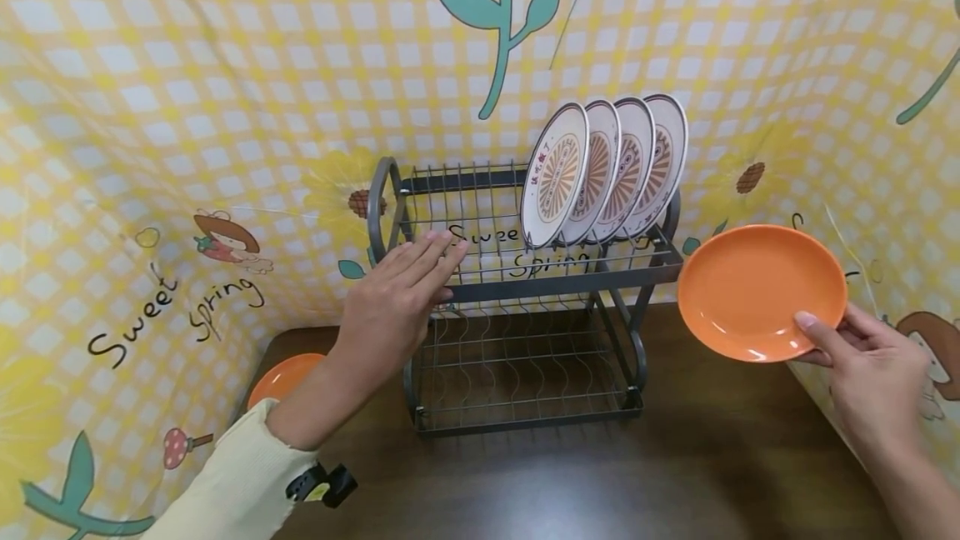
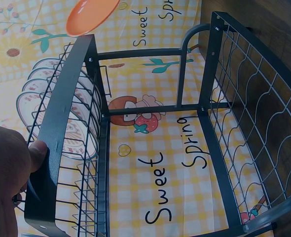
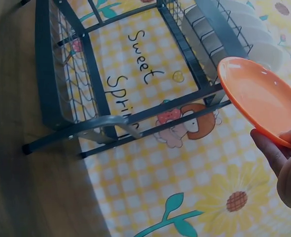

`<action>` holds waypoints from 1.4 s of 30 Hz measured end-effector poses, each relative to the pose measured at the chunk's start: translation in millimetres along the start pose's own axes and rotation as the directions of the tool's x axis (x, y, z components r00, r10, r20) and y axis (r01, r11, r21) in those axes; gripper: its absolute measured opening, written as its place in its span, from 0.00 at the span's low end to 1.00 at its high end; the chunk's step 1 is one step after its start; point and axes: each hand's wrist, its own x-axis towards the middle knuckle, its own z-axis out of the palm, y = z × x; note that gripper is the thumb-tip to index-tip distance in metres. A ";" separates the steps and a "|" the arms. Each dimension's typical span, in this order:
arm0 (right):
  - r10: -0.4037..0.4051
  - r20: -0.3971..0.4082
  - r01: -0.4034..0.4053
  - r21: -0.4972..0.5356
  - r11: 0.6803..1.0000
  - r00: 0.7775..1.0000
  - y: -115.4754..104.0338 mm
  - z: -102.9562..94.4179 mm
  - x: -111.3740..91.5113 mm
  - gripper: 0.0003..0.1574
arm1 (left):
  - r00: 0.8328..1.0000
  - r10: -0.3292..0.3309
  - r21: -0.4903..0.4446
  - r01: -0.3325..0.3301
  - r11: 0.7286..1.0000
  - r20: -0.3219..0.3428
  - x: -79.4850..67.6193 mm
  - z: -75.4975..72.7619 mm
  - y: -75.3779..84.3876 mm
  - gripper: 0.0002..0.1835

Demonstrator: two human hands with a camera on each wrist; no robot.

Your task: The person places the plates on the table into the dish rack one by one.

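My right hand [image 1: 873,373] holds an orange oval plate [image 1: 757,290] by its edge, thumb on the upper face and fingers beneath. The plate is in the air beside the right end of a dark grey two-tier dish rack [image 1: 555,283]. My left hand [image 1: 401,294] grips the rack's upper front rail [image 2: 56,118]; its thumb [image 2: 38,152] lies against the rail's face and the fingers reach over the top tier. Several white patterned plates [image 1: 555,177] stand on edge in the right half of that tier. The lower tier [image 1: 525,361] holds nothing.
Another orange plate [image 1: 285,377] lies on the dark wooden table [image 1: 525,482] at the left, partly hidden by my left forearm. A yellow checked cloth [image 1: 262,65] with flowers and lettering hangs behind the rack and along both sides.
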 end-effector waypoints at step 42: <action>-0.210 0.249 0.199 0.066 0.978 0.946 -57.0 76.7 -18.5 0.23 | 1.000 0.006 0.009 -0.006 1.000 0.008 -2.1 1.0 -0.6 0.28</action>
